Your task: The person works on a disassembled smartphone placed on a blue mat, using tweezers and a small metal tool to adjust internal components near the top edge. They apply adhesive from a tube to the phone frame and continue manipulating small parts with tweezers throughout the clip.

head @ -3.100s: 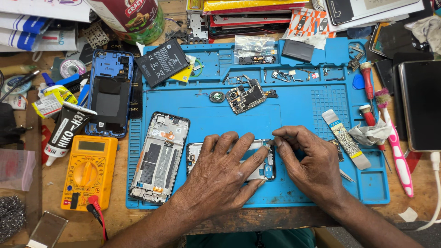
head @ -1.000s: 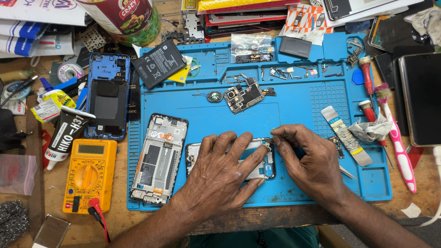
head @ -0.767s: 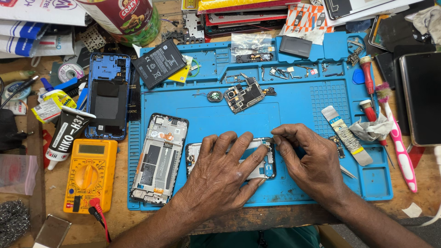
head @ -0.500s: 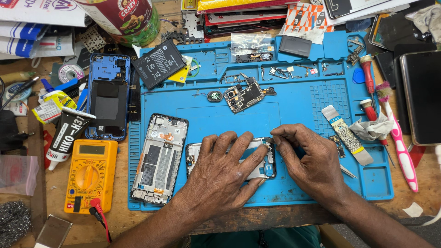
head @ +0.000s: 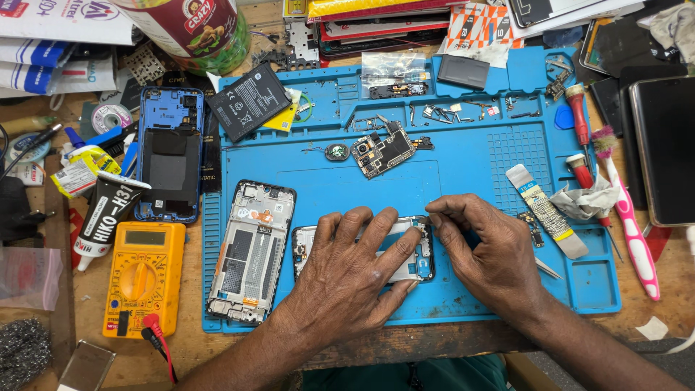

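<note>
My left hand (head: 355, 268) lies flat, fingers spread, pressing down on an opened phone frame (head: 423, 257) that lies sideways on the blue work mat (head: 463, 181). My right hand (head: 492, 250) is curled at the frame's upper right corner, fingertips pinched together there; a thin metal tool tip (head: 548, 268) pokes out beside it. Most of the frame is hidden under my hands. A second stripped phone frame (head: 252, 250) lies to the left of my left hand. A small circuit board (head: 381, 150) sits higher on the mat.
Yellow multimeter (head: 141, 279) and blue phone back cover (head: 170, 163) at left. Black battery (head: 250, 101) at upper left. Screwdrivers (head: 579, 123), pink toothbrush (head: 630, 217) and a flat pry tool (head: 546, 210) at right. A dark phone (head: 666, 159) at far right. Small parts line the mat's top trays.
Almost nothing differs; both hands stay on the phone frame, with only slight shifts of the right fingertips at its corner.
</note>
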